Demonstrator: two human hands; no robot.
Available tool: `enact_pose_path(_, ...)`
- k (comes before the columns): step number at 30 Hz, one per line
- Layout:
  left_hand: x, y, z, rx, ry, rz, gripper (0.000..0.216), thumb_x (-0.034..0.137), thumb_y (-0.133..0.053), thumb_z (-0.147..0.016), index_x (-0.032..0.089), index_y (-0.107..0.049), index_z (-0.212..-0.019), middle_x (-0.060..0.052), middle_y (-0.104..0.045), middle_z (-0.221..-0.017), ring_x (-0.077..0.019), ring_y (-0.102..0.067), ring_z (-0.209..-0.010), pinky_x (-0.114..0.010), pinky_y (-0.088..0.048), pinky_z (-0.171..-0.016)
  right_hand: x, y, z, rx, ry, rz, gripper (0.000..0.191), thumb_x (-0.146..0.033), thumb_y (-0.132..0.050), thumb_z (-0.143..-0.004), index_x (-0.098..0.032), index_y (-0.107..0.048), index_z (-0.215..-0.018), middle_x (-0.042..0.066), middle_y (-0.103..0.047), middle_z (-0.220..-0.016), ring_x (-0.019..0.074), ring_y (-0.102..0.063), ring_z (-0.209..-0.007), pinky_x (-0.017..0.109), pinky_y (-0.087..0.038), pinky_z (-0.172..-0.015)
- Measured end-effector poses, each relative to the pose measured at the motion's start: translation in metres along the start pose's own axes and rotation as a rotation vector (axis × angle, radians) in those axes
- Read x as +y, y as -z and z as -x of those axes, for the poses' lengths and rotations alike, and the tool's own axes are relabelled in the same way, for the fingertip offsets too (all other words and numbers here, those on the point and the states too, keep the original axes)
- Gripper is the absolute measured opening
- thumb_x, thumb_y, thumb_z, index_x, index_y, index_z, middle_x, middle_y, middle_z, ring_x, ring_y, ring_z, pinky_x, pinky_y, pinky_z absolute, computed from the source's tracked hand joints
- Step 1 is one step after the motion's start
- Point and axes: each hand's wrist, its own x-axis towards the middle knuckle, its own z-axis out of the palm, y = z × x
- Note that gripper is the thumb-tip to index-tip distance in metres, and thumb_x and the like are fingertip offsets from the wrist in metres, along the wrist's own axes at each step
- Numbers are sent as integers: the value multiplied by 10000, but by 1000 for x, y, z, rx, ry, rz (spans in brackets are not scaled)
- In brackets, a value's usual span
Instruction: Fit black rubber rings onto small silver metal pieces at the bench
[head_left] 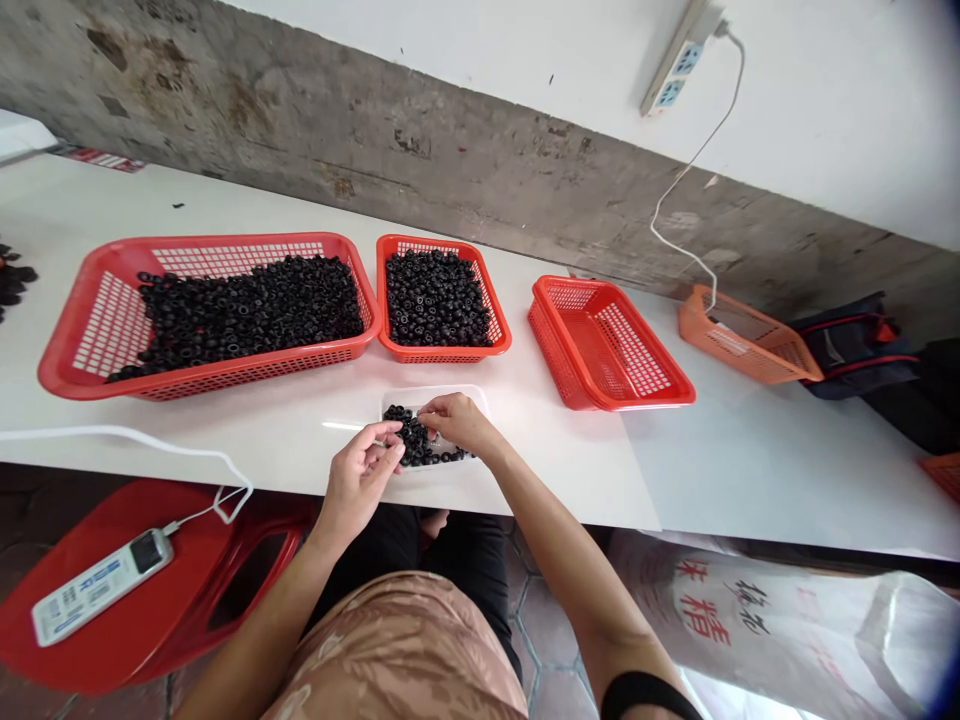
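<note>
A small clear tray (474,396) near the table's front edge holds a heap of small black rings (417,444). My left hand (361,474) hovers at the tray's left side, fingers curled and pinched around something small that I cannot make out. My right hand (459,420) rests over the heap, fingertips pinched down among the black rings. Behind them, a large red basket (97,320) and a smaller red basket (390,255) are both full of the same black rings.
An empty red basket (600,345) lies to the right, an orange basket (742,340) further right with a white cable running to a wall power strip (679,62). A red stool (150,610) with a white device and cable stands lower left. A printed sack (750,620) lies under the table.
</note>
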Motion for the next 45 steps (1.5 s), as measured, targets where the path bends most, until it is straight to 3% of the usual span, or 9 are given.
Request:
enact_pose_path(7, 0, -2, 0, 8, -3, -12, 363, 431, -633, -907, 195, -633, -1182, -39, -642, -998, -132, -662, -707, -250, -542, -688, -19, -12, -17, 56, -91, 246, 307, -256, -536, -951, -189, -766, -760, 56, -754, -739, 187, -701, -837, 260, -489, -799)
enact_pose_path(13, -1, -2, 1, 27, -19, -26, 344, 436, -633, -900, 193, -654, -1142, -46, -660, -979, -139, -663, -693, -249, -546, -657, -28, -17, -21, 69, -136, 382, 197, -307, -643, -909, -212, -780, -1013, 102, -769, -853, 258, -703, -993, 351, -497, -878)
enact_pose_path(19, -1, -2, 1, 28, -24, -27, 327, 422, -635, -899, 193, -664, -1130, -39, -663, -966, -139, -666, -686, -253, -546, -659, -28, -17, -20, 38, -95, 349, 175, -205, -669, -846, -214, -780, -981, 75, -762, -779, 259, -704, -1000, 343, -494, -882)
enact_pose_path(26, 1, -1, 1, 18, -53, -21, 392, 398, -619, -921, 197, -636, -1257, -46, -656, -999, -135, -666, -698, -255, -552, -679, -24, 4, -1, -7, -16, 68, 214, -324, -609, -923, -175, -750, -980, 3, -712, -640, 103, -602, -560, 191, -455, -576)
enact_pose_path(30, 7, -4, 0, 78, -235, -145, 375, 344, -626, -924, 230, -655, -1281, -72, -668, -1108, -153, -671, -782, -262, -559, -709, -26, 16, 18, -210, 2, -273, 277, -411, -648, -878, -153, -732, -931, -38, -638, -533, 46, -350, -357, 179, -266, -373)
enact_pose_path(36, 15, -11, 5, 163, -387, -183, 207, 286, -676, -901, 231, -744, -1088, -60, -733, -1067, -189, -693, -869, -298, -572, -786, -29, 12, 37, -446, 23, -642, 311, -446, -703, -797, -136, -711, -821, -46, -601, -472, 34, -286, -313, 190, -174, -337)
enact_pose_path(40, 15, -11, 7, 203, -211, 94, 178, 308, -715, -871, 210, -746, -1016, -39, -748, -970, -139, -670, -679, -270, -551, -659, -24, 12, 38, -270, 70, -217, 299, -391, -564, -940, -163, -745, -1013, -5, -705, -627, 63, -434, -393, 183, -340, -414)
enact_pose_path(43, 16, -9, 4, 192, -84, 312, 168, 323, -762, -819, 192, -758, -923, -20, -732, -799, -112, -616, -604, -237, -501, -583, -18, 14, 32, -6, 34, 313, 170, -232, -625, -906, -205, -779, -971, 42, -773, -867, 140, -674, -733, 216, -493, -663)
enact_pose_path(45, 16, -7, 1, 143, 7, 424, 198, 339, -802, -767, 177, -771, -875, -15, -705, -703, -111, -602, -587, -229, -488, -567, -14, 13, 27, 42, -12, 473, 150, -147, -662, -845, -196, -796, -891, 83, -775, -957, 220, -701, -922, 275, -508, -785)
